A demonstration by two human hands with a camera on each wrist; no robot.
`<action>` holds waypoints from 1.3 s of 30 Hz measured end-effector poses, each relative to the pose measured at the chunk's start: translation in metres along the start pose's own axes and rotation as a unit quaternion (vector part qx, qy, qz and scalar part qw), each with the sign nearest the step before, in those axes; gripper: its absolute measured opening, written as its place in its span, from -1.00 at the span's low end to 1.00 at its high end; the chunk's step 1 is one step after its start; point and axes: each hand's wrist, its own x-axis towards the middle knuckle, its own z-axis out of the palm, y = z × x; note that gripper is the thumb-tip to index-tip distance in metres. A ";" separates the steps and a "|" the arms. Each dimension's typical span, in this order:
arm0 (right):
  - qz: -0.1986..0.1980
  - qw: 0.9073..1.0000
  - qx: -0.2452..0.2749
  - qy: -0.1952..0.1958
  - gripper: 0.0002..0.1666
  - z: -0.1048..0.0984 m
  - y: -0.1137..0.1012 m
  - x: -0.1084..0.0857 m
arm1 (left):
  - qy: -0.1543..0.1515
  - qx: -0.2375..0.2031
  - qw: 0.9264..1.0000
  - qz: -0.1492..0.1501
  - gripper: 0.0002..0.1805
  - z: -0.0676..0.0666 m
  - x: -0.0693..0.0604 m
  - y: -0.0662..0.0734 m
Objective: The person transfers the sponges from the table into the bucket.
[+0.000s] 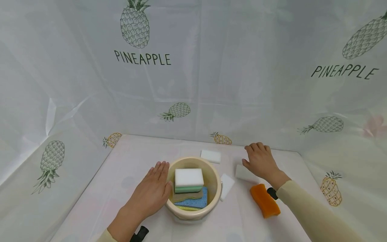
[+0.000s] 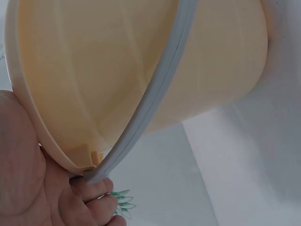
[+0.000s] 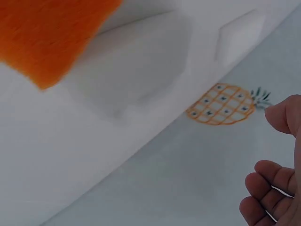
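A cream bucket (image 1: pixel 219 185) with a grey handle (image 2: pixel 157 89) stands on the table. Inside it are a white-and-green sponge (image 1: pixel 188 178), a brown sponge (image 1: pixel 184 195), a blue sponge (image 1: pixel 202 200) and something yellow. My left hand (image 1: pixel 149 195) rests against the bucket's left rim, fingers extended, close to where the handle joins. Over the far right of the table is my right hand (image 1: pixel 262 161), holding nothing, its fingers loosely bent. Partly hidden below it lies a white block (image 1: pixel 244 173). An orange sponge (image 1: pixel 264 201) lies nearer, by the right wrist.
Behind the bucket is a flat white block (image 1: pixel 210 156). Another white piece (image 1: pixel 226 185) lies to the bucket's right. A pineapple-print sheet (image 1: pixel 242 84) hangs along the back and sides of the white-covered table (image 1: pixel 121 168).
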 end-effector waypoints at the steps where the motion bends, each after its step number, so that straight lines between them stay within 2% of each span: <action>1: 0.002 1.000 -0.002 -0.008 -0.37 0.002 0.004 -0.001 | 0.001 0.000 1.000 0.000 -0.31 0.000 0.000 0.000; 7: 0.023 0.998 0.002 -0.058 -0.30 0.017 0.024 -0.009 | 0.007 -0.003 1.000 0.003 -0.31 0.002 0.001 -0.001; 13: 0.038 0.995 0.007 -0.094 -0.21 0.036 0.034 -0.021 | 0.004 -0.009 1.000 0.003 -0.31 0.003 0.001 0.000; 19: 0.026 0.994 0.025 -0.102 -0.15 0.050 0.033 -0.030 | -0.004 -0.015 1.000 -0.002 -0.31 0.002 0.001 0.000; 26: 0.028 0.988 0.066 -0.135 -0.08 0.056 0.029 -0.038 | -0.005 -0.016 1.000 -0.005 -0.31 0.002 0.001 0.000; 33: 0.018 0.989 0.057 -0.138 -0.09 0.063 0.030 -0.044 | -0.001 -0.019 1.000 -0.005 -0.31 0.003 0.000 -0.001; 39: 0.015 0.987 0.061 -0.145 -0.18 0.067 0.031 -0.045 | -0.004 -0.022 1.000 -0.007 -0.30 0.003 0.001 -0.001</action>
